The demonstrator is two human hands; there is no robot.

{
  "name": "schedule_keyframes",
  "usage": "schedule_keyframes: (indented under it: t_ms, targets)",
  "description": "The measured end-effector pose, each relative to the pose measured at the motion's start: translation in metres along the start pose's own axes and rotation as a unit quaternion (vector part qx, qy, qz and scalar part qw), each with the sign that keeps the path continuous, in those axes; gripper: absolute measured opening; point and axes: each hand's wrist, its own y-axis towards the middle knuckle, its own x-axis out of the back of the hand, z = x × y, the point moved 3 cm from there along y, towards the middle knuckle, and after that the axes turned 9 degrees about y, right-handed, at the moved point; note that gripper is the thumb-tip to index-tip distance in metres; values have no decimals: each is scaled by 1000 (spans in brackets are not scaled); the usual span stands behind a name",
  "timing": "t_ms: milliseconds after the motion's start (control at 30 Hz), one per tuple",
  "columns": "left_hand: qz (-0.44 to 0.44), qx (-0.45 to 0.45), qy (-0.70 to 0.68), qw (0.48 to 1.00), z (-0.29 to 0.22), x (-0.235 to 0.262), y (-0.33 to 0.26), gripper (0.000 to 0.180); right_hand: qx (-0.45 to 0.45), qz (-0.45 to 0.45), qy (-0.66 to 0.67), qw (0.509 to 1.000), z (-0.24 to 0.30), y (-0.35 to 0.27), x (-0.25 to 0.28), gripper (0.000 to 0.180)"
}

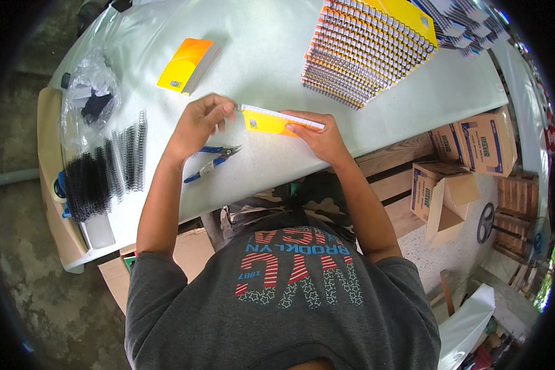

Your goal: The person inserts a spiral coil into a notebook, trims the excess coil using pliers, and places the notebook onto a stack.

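My right hand (319,137) grips a small yellow-and-orange notebook (268,123) by its right end, thumb on the cover. The notebook is held up above the table, its white punched edge facing away from me. At its left corner, my left hand (205,122) is closed, thumb and forefinger pinching what looks like the end of a dark spiral binding coil (237,107). The left fingers are slightly blurred. Below the left hand, blue-handled pliers (209,163) lie with their jaws pointing right.
Loose black spiral coils (92,182) lie at the left, near a clear plastic bag (91,92). A stack of unbound notebooks (188,65) sits farther off. Several bound notebooks (367,52) are piled at the back right. Cardboard boxes (444,191) stand beyond the right table edge.
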Motion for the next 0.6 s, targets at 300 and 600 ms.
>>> schedule_keyframes:
  t_ms: [300,600]
  targets:
    - [-2,-253,286,924,-23,6,4,25,13,25,-1,1000,0,-1,-1,30]
    - [-87,-334,406,846,-49,-4,-3,29,64,13,-17,998,11,-2,-6,28]
